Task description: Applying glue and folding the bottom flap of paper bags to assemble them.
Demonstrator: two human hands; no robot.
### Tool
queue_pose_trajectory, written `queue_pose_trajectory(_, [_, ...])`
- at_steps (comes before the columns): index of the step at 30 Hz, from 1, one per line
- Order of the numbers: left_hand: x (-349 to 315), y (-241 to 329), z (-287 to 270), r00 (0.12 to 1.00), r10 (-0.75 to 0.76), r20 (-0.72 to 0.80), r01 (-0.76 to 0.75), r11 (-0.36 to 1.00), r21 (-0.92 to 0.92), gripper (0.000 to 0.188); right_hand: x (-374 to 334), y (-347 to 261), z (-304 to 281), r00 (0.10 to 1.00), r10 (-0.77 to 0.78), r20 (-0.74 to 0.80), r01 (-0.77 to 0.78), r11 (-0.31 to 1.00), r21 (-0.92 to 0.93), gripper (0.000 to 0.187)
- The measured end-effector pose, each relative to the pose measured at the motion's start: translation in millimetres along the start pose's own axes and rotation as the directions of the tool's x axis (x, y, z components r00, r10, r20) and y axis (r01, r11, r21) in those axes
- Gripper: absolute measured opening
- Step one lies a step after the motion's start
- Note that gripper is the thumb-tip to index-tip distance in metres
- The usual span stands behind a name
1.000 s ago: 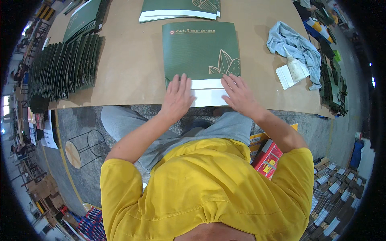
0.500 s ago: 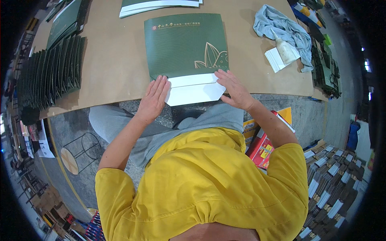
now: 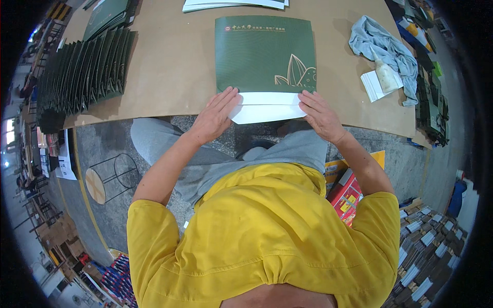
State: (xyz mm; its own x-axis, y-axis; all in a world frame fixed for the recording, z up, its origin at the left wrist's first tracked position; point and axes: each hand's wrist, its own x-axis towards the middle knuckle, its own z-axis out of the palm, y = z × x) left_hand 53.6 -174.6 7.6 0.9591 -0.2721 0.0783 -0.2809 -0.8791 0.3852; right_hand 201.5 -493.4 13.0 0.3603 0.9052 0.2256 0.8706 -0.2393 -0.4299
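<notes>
A dark green paper bag (image 3: 264, 59) with gold print lies flat near the table's front edge, its white folded end (image 3: 269, 112) toward me and reaching past that edge. Across the left end of the white fold, my left hand (image 3: 220, 114) rests with fingers stretched out and slightly apart. My right hand (image 3: 322, 114) lies on the fold's right end, fingers extended, covering that corner. Both hands press on the paper and grip nothing.
At left stands a row of folded green bags (image 3: 84, 72), with flat bags (image 3: 110, 18) behind. More white-edged sheets (image 3: 236, 5) lie at the far edge. On the right are a blue-grey cloth (image 3: 380, 41), a glue bottle (image 3: 387, 77) and white cards (image 3: 372, 86).
The view has shifted, so the table and bag appear farther right. My right hand now covers the fold's right corner, which showed before. My left hand stays on the left end.
</notes>
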Motion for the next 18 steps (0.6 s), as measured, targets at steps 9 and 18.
queue_pose_trajectory(9, [-3.7,-13.2,7.6,0.971,0.077,-0.227,-0.105,0.988,-0.113,0.038,-0.8,-1.7,-0.6,1.000,-0.013,0.001,0.013,0.999,-0.032,0.039])
queue_pose_trajectory(18, [0.3,-16.1,9.6,0.931,0.120,-0.344,-0.179,0.973,-0.144,0.022,4.7,-2.6,-3.8,0.998,0.042,-0.052,-0.041,0.999,0.021,0.025])
